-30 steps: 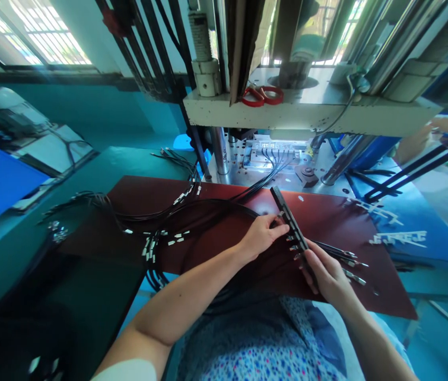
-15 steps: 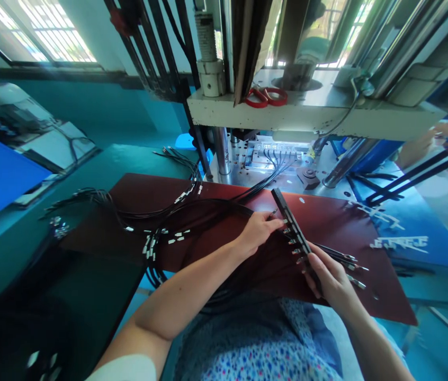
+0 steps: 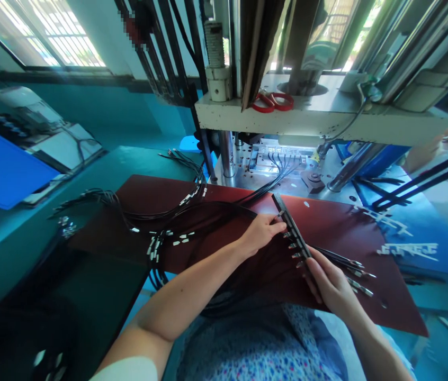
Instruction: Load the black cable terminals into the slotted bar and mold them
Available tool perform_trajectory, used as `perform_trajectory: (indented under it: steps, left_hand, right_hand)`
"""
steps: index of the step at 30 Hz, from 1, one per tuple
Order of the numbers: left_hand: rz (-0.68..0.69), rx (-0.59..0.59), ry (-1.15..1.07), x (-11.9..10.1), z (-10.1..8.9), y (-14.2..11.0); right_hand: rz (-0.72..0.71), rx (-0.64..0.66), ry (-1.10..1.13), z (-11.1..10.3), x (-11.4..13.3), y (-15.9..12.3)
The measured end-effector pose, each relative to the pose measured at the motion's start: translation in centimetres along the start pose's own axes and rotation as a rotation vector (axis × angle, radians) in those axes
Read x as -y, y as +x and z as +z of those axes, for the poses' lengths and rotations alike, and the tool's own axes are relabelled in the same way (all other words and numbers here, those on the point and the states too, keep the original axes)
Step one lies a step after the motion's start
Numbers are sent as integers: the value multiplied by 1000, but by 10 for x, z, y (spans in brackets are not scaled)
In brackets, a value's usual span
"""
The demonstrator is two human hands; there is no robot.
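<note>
My right hand (image 3: 331, 278) is closed around the lower part of a long, dark slotted bar (image 3: 289, 220), held tilted above the brown board. Several small metal connector ends stick out along the bar's left side. My left hand (image 3: 261, 233) pinches a black cable's metal end (image 3: 280, 214) against the bar's upper part; the fingers partly hide it. Black cables (image 3: 224, 203) run from behind my left hand across the board. Beyond my right hand, more cables with metal plug ends (image 3: 361, 286) lie on the board.
A press with a pale plate (image 3: 319, 119) stands ahead, red-handled scissors (image 3: 274, 102) on it. Cables enter a metal mould (image 3: 261, 159) below. The brown board (image 3: 339, 222) carries cable bundles with white tags (image 3: 154, 247). White moulded strips (image 3: 409, 248) lie right; another person's hand (image 3: 426, 148) shows beyond.
My left hand has brought the cable end from just beside the bar up against it. My right hand keeps its hold on the bar. The whole view has shifted slightly.
</note>
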State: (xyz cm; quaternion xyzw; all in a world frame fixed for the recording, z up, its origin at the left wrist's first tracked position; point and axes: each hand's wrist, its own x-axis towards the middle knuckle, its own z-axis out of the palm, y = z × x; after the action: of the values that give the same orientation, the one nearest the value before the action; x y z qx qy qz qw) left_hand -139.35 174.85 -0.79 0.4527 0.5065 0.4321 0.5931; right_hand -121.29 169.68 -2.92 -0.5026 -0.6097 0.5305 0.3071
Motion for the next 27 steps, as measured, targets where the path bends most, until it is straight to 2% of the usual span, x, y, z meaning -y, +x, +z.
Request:
perform_trajectory:
  steps: [2,4,6,9,11,17,27]
  left_hand:
    - [44,-4,-3,1,-5,1]
    - [106,-104,-68,1,-9,3]
    - [107,-168,-181,0,-13,3]
    - [-14,-110,-297,-1,-14,2]
    - [-53,-80,-281,-3,-11,-1]
    - [-40,7,-36,-8,-5,-4]
    - [-160,36,-1,-14,-10,7]
  right_hand:
    - [13,-19,66,-2,-3,0]
    - [26,-30,112,-6,-6,1]
    - [37,-39,129,-8,-9,1]
    - [47,-37,139,-10,-11,2]
    - [52,-29,137,-10,-12,2]
    - [36,13,142,-11,-12,3]
    - [62,-24,129,-5,4,-3]
